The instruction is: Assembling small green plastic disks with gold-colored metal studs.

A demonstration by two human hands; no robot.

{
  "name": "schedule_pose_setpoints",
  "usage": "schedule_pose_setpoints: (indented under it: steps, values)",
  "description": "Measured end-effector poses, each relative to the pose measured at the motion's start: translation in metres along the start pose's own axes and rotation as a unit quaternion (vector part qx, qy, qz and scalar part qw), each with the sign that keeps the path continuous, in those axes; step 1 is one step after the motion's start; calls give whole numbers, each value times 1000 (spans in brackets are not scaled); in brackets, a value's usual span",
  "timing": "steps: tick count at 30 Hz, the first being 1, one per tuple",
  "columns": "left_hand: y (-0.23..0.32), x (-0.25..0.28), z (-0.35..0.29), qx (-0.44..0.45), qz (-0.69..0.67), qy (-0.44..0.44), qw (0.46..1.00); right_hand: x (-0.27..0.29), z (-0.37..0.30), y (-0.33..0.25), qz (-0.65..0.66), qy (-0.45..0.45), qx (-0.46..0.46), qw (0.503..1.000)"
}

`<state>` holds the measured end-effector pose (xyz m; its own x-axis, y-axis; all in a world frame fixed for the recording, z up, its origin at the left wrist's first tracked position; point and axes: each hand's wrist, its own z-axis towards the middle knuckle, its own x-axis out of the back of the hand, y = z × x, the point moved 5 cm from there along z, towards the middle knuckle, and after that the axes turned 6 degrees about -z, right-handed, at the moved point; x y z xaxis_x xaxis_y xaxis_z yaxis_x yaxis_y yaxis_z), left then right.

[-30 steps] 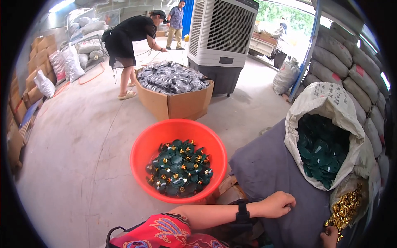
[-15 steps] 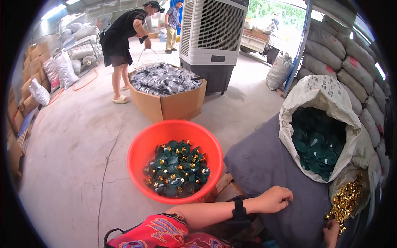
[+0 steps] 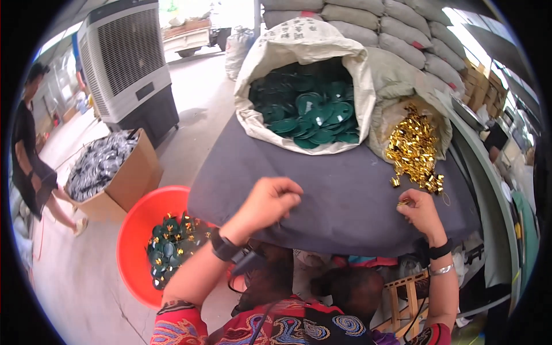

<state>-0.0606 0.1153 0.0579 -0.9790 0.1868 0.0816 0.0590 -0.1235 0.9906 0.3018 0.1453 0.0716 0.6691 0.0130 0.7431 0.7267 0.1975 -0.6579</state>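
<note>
My left hand (image 3: 265,206) hovers over the dark grey cloth-covered table (image 3: 345,172), its fingers curled toward the thumb. Whatever those fingers may hold is hidden. Between thumb and fingertips my right hand (image 3: 422,214) pinches a small gold metal piece (image 3: 405,203), close to a heap of shiny gold metal pieces (image 3: 415,146). That heap spills from a sack (image 3: 384,75) lying on the table. Beside it, a white woven sack (image 3: 247,98) gapes toward me, full of dark green round discs (image 3: 322,109).
A red tub (image 3: 135,230) left of the table contains green discs (image 3: 167,250) with gold pieces on them. Beyond stand a cardboard box (image 3: 129,178) of wrapped black items and a large air cooler (image 3: 129,63). A person (image 3: 29,144) walks at far left. Stacked sacks (image 3: 397,29) rise behind.
My view has swung right, toward the table. The right hand has come away from the gold heap with a piece in its fingers. The person at the box has straightened and moved.
</note>
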Motion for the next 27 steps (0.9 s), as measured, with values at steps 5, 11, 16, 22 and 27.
schedule_pose_setpoints:
  steps: [5, 11, 16, 22, 27]
  values:
    - [51, 43, 75, -238, 362, 170, 885, -36, -20, -12, 274, -31, 16, 961]
    - [12, 46, 169, -117, 581, 183, 784, -47, -21, 2, 277, 55, -3, 959]
    - [-11, 43, 192, -65, 622, 172, 761, -48, -21, 2, 300, 57, 5, 952]
    - [-3, 19, 163, -124, 619, 121, 766, -51, -20, 3, 320, 57, 6, 946]
    - [6, 19, 130, -153, 594, 130, 779, -52, -19, 8, 309, 56, 2, 949]
